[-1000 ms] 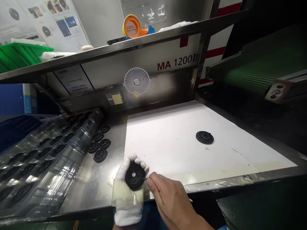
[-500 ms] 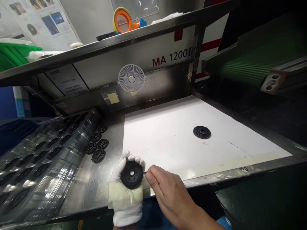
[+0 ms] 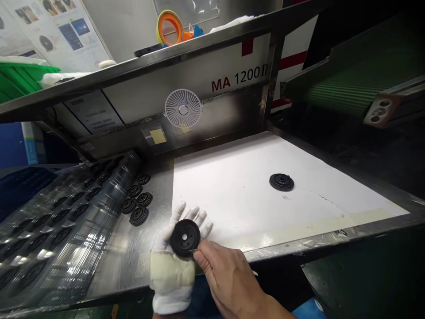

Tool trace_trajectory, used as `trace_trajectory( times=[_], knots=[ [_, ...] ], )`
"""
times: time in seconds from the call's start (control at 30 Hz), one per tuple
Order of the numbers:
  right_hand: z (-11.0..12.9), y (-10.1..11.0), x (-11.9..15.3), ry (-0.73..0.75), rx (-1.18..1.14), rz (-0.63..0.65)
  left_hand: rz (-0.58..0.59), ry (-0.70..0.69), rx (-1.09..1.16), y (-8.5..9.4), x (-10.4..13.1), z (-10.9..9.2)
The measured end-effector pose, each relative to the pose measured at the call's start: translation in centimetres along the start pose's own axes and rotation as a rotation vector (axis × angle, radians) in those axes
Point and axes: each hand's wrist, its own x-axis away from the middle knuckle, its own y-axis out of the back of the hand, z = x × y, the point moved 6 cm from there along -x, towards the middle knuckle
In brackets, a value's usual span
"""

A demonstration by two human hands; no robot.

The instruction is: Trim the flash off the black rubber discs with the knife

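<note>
On the palm of my white-gloved left hand (image 3: 199, 217) rests a black plastic wheel (image 3: 183, 228) with a small center hole; the gloved fingers are stretched out and spread beyond it. A yellowish band (image 3: 172, 269) wraps that wrist. My bare right hand (image 3: 226, 270) is closed in a pinch on a thin pointed tool (image 3: 191, 250), mostly hidden, whose tip meets the wheel's lower right rim. Another black wheel (image 3: 281, 182) lies on the white sheet (image 3: 229, 195). Several similar wheels (image 3: 138, 216) sit on the metal bench to the left.
Clear plastic trays (image 3: 96, 226) with black wheels in their pockets cover the bench's left side. A white fan (image 3: 183, 109) is mounted at the back below a metal shelf (image 3: 212, 42). Tape rolls (image 3: 170, 27) stand on that shelf. At right is a green ribbed conveyor (image 3: 345, 93).
My left fingers have uncurled from around the wheel and spread out. The tool tip has moved from the wheel's right edge down to its lower right, with my right hand slightly lower.
</note>
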Motion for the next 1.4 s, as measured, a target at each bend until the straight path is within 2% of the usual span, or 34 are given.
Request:
trace_trajectory(
  times=[0.07,0.2,0.43,0.57,0.77,0.93,1.07,1.2,1.4],
  knots=[
    [-0.2,0.5,-0.1,-0.007,-0.023,-0.007,0.022,0.058,-0.008,0.0,0.3,-0.2],
    [-0.9,1.0,-0.3,-0.042,0.015,-0.099,0.054,-0.039,0.040,-0.2,-0.1,-0.7],
    [-0.2,-0.6,0.2,0.016,0.104,-0.151,-0.060,-0.066,0.103,0.0,-1.3,-0.3],
    [0.3,-1.3,0.4,0.073,0.126,-0.170,-0.089,-0.176,0.114,0.7,-1.2,-0.7],
    [-0.3,-0.4,0.3,0.048,0.073,-0.152,-0.012,-0.014,0.015,0.8,-0.3,-0.4],
    [-0.6,0.2,0.3,0.005,0.094,-0.171,-0.051,-0.100,0.038,0.5,-0.5,-0.9],
    [0.2,-0.8,0.6,0.048,0.116,-0.179,-0.094,-0.153,-0.004,0.9,-1.3,-0.7],
    [0.8,-1.6,0.7,0.094,0.134,-0.181,-0.118,-0.257,-0.024,1.3,-0.9,-1.2],
    [0.2,-0.3,0.6,0.081,0.074,-0.174,0.002,0.009,0.022,0.5,0.3,-0.4]
  ],
)
